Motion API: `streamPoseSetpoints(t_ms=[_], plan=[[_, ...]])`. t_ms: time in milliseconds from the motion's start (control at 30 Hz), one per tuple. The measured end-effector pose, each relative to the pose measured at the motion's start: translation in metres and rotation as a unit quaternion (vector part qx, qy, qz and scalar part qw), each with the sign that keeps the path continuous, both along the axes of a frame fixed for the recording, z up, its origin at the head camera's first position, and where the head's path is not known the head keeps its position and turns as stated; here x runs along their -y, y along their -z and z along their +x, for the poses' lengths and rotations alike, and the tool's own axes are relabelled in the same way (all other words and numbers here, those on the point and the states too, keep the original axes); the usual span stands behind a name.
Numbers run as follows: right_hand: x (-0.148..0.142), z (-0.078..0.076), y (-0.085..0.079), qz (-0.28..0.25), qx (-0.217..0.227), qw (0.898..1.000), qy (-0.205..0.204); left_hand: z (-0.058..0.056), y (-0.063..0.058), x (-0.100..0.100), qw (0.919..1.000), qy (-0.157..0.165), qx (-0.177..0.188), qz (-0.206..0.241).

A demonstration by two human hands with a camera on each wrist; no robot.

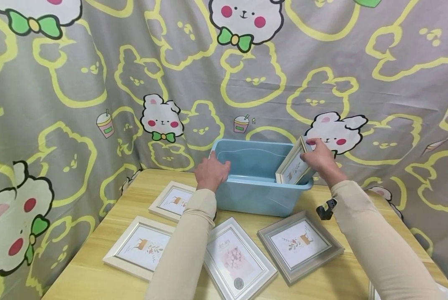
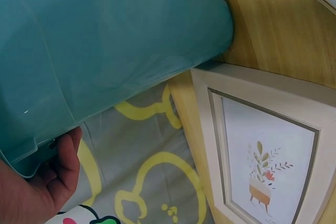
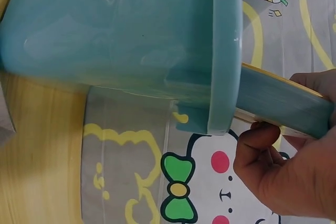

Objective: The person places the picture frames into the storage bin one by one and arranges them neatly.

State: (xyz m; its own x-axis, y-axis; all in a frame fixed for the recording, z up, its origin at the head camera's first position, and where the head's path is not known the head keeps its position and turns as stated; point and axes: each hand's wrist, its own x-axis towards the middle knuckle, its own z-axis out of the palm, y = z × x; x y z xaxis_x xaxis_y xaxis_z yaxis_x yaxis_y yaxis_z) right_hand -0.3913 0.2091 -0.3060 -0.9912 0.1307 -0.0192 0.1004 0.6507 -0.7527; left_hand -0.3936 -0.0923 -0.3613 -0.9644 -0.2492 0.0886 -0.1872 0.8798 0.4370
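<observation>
A blue plastic bin (image 1: 257, 198) stands at the back of the table. My left hand (image 1: 212, 171) holds its left end; in the left wrist view the fingers (image 2: 67, 156) curl around the rim there. A picture frame (image 1: 293, 166) leans at a slant inside the bin's right end, its lower part behind the front wall. My right hand (image 1: 321, 159) grips this picture frame by its upper right side, thumb on the front edge. Seen from the right wrist, the frame's blue-grey side (image 3: 283, 103) sticks out above the bin's rim (image 3: 226, 51).
Several more picture frames lie face up on the wooden table (image 1: 85, 266): cream ones (image 1: 115, 256) at left, a silver one (image 1: 261, 273) in the middle, a grey-brown one (image 1: 261, 235) at right. A patterned curtain (image 1: 194, 83) hangs behind the bin.
</observation>
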Motion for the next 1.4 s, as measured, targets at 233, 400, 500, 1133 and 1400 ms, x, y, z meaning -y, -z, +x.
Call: streamPoseSetpoints(t_ms=[233,400,500,1133,1400], plan=[[0.002,0.000,0.002,0.016,-0.002,1.000,0.008,0.000,0.000,0.001,1.0000,0.000,0.002,0.005],[0.004,-0.001,0.004,0.029,-0.001,0.999,0.014,-0.001,0.002,0.002,0.9999,-0.003,0.002,0.010],[0.006,-0.001,0.006,0.045,-0.006,0.999,0.018,-0.001,0.002,0.002,1.0000,-0.003,0.000,0.009],[0.010,-0.004,0.021,0.074,-0.029,0.996,0.044,-0.001,0.002,0.001,1.0000,0.001,-0.002,0.002],[0.012,-0.006,0.026,0.090,-0.047,0.994,0.047,-0.001,0.002,0.001,1.0000,0.001,-0.008,0.001]])
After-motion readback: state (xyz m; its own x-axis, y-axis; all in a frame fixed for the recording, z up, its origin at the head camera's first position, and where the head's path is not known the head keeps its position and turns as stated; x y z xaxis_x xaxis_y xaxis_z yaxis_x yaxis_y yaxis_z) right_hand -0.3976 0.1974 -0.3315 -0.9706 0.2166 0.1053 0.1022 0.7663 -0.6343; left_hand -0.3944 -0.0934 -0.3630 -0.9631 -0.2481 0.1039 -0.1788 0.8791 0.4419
